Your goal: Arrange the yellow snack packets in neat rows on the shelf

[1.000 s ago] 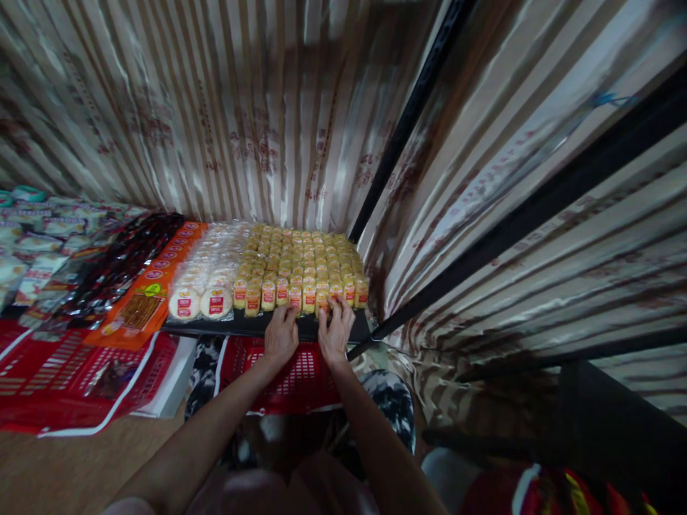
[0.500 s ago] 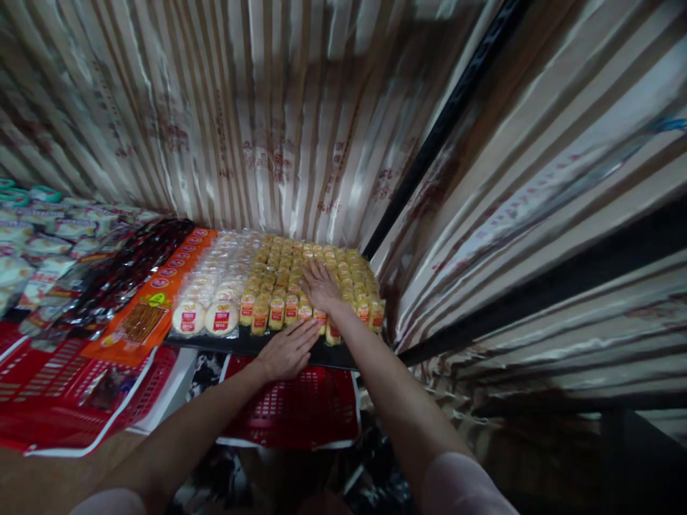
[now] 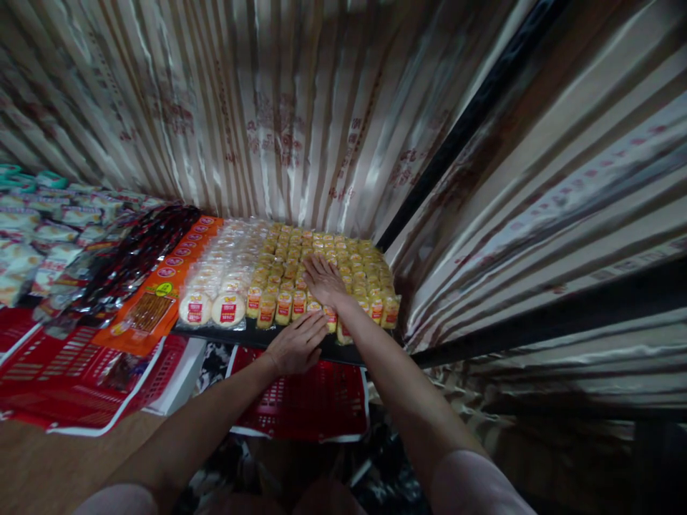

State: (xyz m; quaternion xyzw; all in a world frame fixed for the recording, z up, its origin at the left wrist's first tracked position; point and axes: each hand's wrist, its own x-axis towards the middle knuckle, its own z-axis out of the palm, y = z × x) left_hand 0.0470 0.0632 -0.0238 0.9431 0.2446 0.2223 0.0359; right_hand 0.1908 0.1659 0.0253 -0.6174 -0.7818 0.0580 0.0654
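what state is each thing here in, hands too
yellow packs: wrapped, packed in rows
round white packs: wrapped, standing in two rows
orange packet: front end overhanging the shelf
left hand: fingers extended, at the front yellow packs
right hand: flat, fingers spread, on the yellow packs
backdrop: hanging in folds

- Pale round crackers (image 3: 228, 309) in clear wrappers, in two rows
- Flat orange plastic snack bag (image 3: 144, 315), just beside them
- Dark, glossy plastic packets (image 3: 129, 243), left of the orange bag
- White printed packets (image 3: 54, 230), farther left
- Red plastic basket (image 3: 80, 379) with white rim
- Striped beige curtain (image 3: 241, 107) with red print, behind
- Slanting black pole (image 3: 456, 139)
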